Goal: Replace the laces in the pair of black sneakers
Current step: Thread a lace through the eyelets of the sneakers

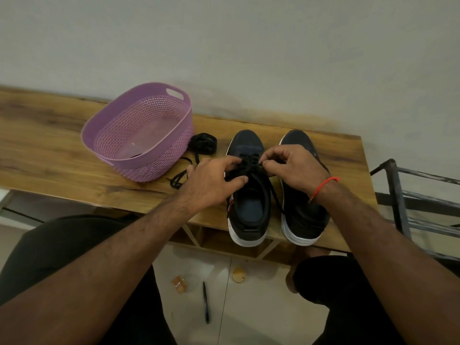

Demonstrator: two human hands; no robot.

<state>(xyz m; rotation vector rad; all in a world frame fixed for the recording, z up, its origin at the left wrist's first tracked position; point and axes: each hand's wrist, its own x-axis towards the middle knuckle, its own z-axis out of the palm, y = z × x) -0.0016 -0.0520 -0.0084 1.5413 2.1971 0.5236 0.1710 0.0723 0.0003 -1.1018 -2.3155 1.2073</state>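
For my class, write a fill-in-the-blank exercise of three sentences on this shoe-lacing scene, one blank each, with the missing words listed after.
1. Both hands, the left hand and right hand, work the lace on the ____ sneaker of the pair.
2. The basket on the wooden table is coloured ____.
3. A red thread is tied round the ____ wrist.

Missing words: left; purple; right

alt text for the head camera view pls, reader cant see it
Seen from above, a person's left hand and right hand pinch a black lace on the left sneaker of a black pair on a wooden table. The right sneaker sits beside it; loose black laces lie by a purple basket.
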